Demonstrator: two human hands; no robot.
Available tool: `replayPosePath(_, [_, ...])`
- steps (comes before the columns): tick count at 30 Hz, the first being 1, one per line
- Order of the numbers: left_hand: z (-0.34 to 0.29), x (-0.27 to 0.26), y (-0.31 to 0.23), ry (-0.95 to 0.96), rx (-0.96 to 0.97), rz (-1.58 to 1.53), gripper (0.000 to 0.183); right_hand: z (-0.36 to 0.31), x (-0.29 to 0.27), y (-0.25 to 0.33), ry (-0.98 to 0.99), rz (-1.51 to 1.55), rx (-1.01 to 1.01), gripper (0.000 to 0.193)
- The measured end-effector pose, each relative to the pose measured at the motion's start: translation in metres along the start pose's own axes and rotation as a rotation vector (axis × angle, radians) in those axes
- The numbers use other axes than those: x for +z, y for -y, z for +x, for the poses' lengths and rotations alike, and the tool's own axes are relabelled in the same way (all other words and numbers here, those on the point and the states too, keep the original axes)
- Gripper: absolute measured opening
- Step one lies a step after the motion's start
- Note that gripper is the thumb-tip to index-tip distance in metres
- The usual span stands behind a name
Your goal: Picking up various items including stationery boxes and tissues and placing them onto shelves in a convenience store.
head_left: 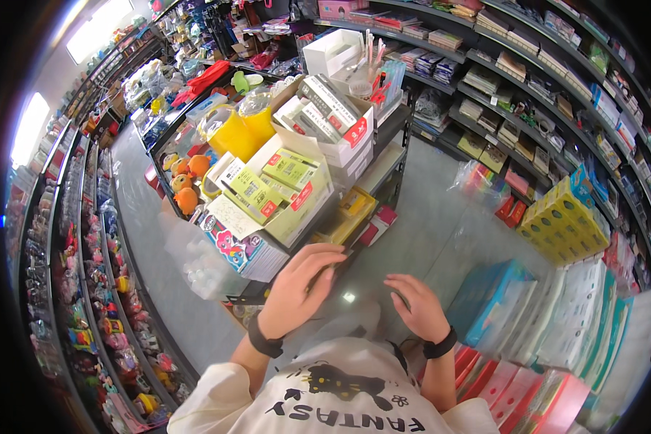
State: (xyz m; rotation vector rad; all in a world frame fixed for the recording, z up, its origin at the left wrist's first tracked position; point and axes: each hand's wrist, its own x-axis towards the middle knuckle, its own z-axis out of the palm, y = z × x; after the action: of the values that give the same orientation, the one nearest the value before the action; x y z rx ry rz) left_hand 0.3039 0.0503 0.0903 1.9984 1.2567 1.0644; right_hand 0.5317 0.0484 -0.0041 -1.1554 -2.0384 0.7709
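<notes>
Left hand (304,289): released, fingers loosely curved, thumb apart, nothing visible in it; palm faces away, so I can't see inside. Right hand (416,307): also released, fingers half bent, nothing visible in the grip, over the grey floor (441,231). Can't tell whether the left fingertips touch the rack edge or just hang in front of it; the hand covers that corner. Main item, open carton (304,215) of yellow-green boxes (254,195), sits on the rack just ahead of the left hand; lower layers in it are hidden by the top boxes and a flap. Cartoon-printed box (233,244) is just left of the left hand, its far end tucked under the carton. Left of that, clear bag (208,273), contents whitish and blurred. Ahead and slightly right of the left fingertips, on a lower tier: yellow box (353,206), partly hidden by the shelf above, with a magenta box (378,224) beside it, also part covered. Right of the right hand: blue pack (495,293), smeared, edges unclear. Red stacks (477,383) behind the right hand are cut off by the lower edge and partly hidden by the forearm.
</notes>
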Motion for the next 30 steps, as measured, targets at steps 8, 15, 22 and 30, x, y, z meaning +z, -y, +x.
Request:
replayPosePath(8, [0.095,0.045,0.04,-0.162,0.032,0.136,0.025,0.031,-0.054,-0.056,-0.023,-0.07,0.03,0.024])
replayPosePath(15, [0.169,0.054,0.065,-0.556,-0.121,0.467,0.036,0.123,-0.103,-0.094,0.188,-0.111,-0.098,0.025])
replayPosePath(22, [0.184,0.06,0.078,-0.511,-0.438,0.734,0.039,0.243,-0.103,-0.107,0.318,0.066,-0.34,0.036])
replayPosePath(30, [0.188,0.086,0.09,-0.672,-0.572,0.882,0.033,0.435,-0.047,-0.045,0.296,-0.013,-0.902,0.064])
